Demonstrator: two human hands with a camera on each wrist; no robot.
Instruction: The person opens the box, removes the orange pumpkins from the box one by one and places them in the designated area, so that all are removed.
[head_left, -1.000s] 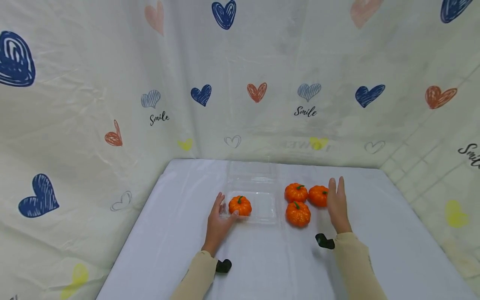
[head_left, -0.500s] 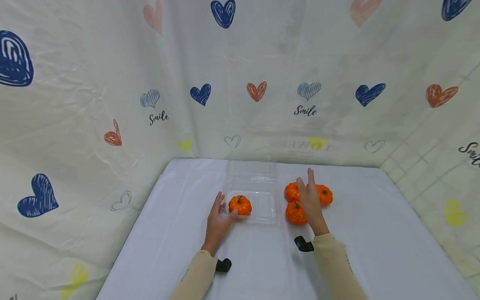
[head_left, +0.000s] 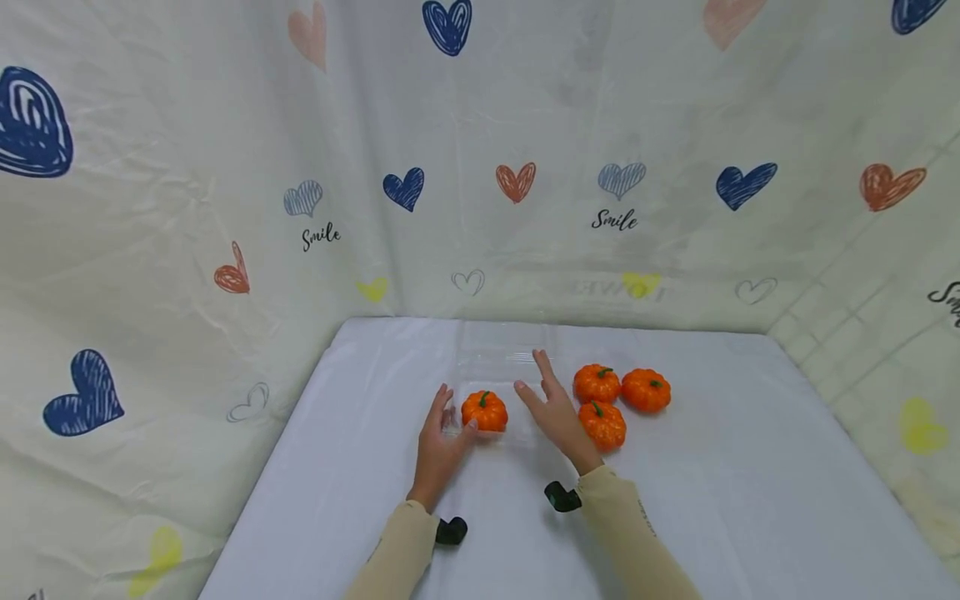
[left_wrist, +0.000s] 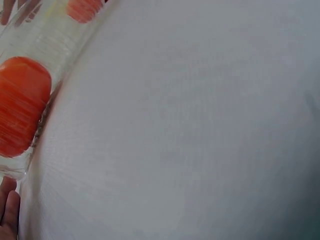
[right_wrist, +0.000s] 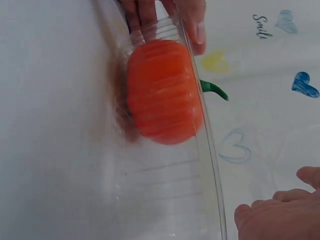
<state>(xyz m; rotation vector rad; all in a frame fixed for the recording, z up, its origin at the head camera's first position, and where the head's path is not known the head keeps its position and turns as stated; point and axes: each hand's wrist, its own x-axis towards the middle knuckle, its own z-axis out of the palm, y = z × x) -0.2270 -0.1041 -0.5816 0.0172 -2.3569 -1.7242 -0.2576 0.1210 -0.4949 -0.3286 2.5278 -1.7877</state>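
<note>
A clear plastic box lies with its lid folded back on the white table. One small orange pumpkin with a green stem sits in its left half. My left hand holds the box's front left corner, thumb at the rim and fingers along the side; in the right wrist view that thumb is at the rim. My right hand is over the box's right side with straight, spread fingers and nothing in it. The right wrist view shows this hand beside the rim.
Right of the box are three more pumpkins, grouped together: a back one, a front one and a right one. A white cloth covers the table. Behind it hangs a curtain printed with hearts.
My right hand has swept left, from beside the rightmost pumpkin, across the group, to the box's right side. The left hand and the pumpkins have stayed put.
</note>
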